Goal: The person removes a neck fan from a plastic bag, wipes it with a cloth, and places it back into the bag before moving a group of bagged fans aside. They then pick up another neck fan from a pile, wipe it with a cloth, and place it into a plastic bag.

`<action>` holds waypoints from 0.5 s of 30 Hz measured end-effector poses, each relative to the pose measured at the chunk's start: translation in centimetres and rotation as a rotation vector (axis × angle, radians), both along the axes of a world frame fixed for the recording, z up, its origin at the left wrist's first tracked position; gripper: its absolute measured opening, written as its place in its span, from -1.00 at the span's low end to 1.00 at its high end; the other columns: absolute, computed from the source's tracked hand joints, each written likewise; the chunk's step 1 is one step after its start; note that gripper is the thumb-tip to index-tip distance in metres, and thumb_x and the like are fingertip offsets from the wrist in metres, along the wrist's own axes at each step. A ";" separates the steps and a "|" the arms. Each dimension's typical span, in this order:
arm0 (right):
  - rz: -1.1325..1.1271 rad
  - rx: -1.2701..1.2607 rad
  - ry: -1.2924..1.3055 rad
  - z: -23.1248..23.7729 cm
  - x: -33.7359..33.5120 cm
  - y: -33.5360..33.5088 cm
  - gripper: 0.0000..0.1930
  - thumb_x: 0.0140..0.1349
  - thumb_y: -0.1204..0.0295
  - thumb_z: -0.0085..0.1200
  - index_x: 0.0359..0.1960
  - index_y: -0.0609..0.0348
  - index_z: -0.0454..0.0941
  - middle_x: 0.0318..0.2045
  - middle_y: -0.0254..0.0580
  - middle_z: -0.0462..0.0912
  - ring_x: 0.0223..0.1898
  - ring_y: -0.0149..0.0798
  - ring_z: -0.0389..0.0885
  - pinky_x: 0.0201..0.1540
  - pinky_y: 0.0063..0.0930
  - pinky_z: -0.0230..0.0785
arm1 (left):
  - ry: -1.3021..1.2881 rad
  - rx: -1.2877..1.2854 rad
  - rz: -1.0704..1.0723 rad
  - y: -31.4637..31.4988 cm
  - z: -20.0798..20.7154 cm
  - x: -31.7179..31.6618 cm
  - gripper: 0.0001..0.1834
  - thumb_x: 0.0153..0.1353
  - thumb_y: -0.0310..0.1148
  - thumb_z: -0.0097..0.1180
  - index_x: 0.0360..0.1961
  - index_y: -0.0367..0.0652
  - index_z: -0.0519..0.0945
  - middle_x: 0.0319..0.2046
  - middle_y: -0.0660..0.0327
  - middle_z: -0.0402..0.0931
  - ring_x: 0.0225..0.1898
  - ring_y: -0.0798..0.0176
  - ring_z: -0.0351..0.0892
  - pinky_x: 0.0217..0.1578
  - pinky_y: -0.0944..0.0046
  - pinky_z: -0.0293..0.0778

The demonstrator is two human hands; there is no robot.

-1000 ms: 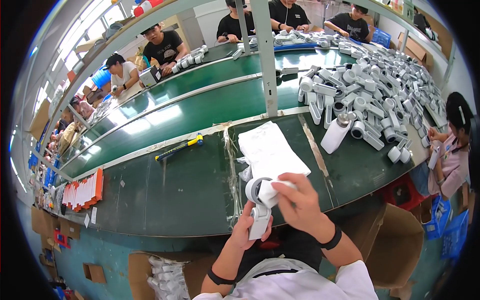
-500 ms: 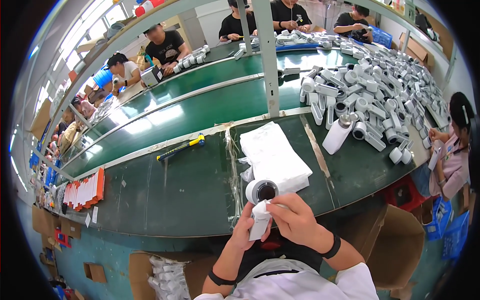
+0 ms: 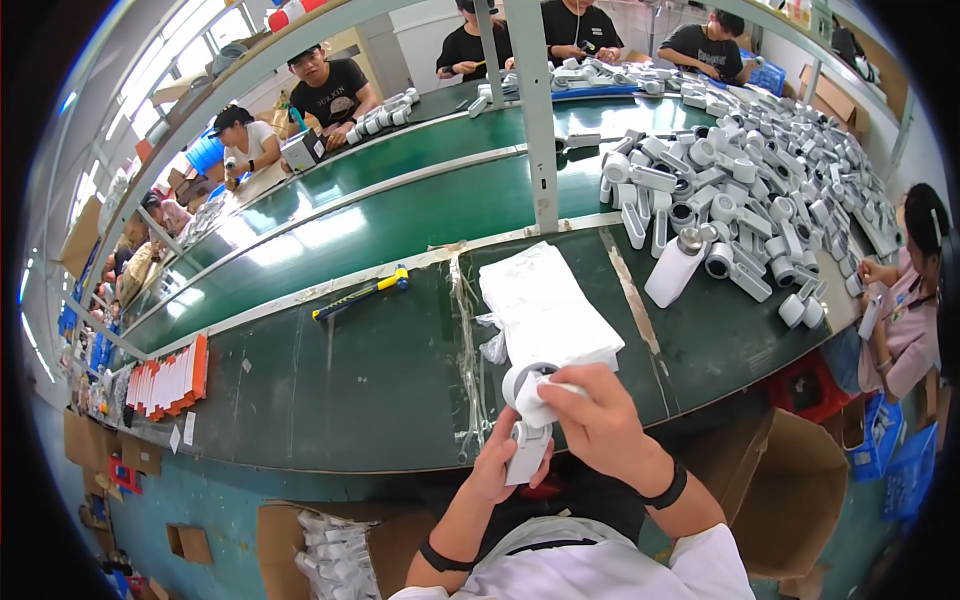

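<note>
White device: a white plastic device (image 3: pixel 530 420) with a round head and a straight handle is held just above the near edge of the green tabletop (image 3: pixel 380 370), in front of the person's chest
Left hand: the left hand (image 3: pixel 497 465) is wrapped around the lower handle of the white device, fingers closed on it
Right hand: the right hand (image 3: pixel 597 420) is closed over the round head of the same device from the right, thumb across its top
Wristbands: a dark band sits on each wrist
Stack of white sheets: a stack of white sheets (image 3: pixel 545 310) lies on the tabletop just beyond the hands, its near end touching or just behind the device's head
Plastic strips: clear plastic strips (image 3: pixel 468 350) lie left of the stack, running near to far
Screwdriver: a yellow and blue screwdriver (image 3: pixel 362 293) lies further left on the tabletop, well apart from the hands
White bottle: a white bottle (image 3: pixel 675 268) stands tilted to the right of the stack
Pile of white parts: a large pile of white parts (image 3: pixel 760 190) covers the far right of the tabletop
Orange and white cards: a row of orange and white cards (image 3: pixel 165 380) stands at the left end
Cardboard box: an open cardboard box (image 3: pixel 800 490) sits below the tabletop, near right
</note>
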State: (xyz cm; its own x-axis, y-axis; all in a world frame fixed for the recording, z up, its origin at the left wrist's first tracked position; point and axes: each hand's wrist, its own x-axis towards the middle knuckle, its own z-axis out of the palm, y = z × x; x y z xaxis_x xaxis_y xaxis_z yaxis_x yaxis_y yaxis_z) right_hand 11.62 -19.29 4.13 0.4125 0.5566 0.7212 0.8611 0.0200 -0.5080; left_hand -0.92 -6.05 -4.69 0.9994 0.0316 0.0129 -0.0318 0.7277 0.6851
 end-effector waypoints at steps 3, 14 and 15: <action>0.057 -0.124 -0.017 -1.1 -0.5 -0.7 -0.56 -0.14 0.70 0.18 -0.12 0.17 0.60 -0.15 -0.12 0.53 -0.19 -0.05 0.54 -0.18 -0.32 0.48 | 0.018 -0.038 0.026 0.6 -0.1 0.1 -0.14 0.21 0.05 0.09 0.42 0.09 -0.03 -0.25 -0.01 0.45 -0.52 0.19 0.47 -0.59 0.30 0.40; -0.101 0.038 0.386 -2.5 1.2 -3.1 -0.79 0.09 0.72 0.14 -0.22 0.24 0.61 -0.23 -0.13 0.59 -0.26 -0.24 0.59 -0.24 -0.50 0.43 | -0.025 -0.010 0.065 1.1 1.0 0.5 -0.28 0.39 -0.02 -0.21 0.46 0.19 -0.18 -0.11 -0.05 0.40 -0.49 0.16 0.47 -0.49 0.29 0.41; -0.102 0.059 0.428 -2.6 1.1 -3.2 -0.80 0.11 0.70 0.14 -0.22 0.24 0.61 -0.22 -0.15 0.59 -0.26 -0.25 0.59 -0.24 -0.51 0.43 | -0.024 -0.012 0.064 0.9 1.1 0.7 -0.28 0.39 -0.02 -0.21 0.46 0.19 -0.18 -0.11 -0.05 0.40 -0.49 0.16 0.47 -0.49 0.29 0.41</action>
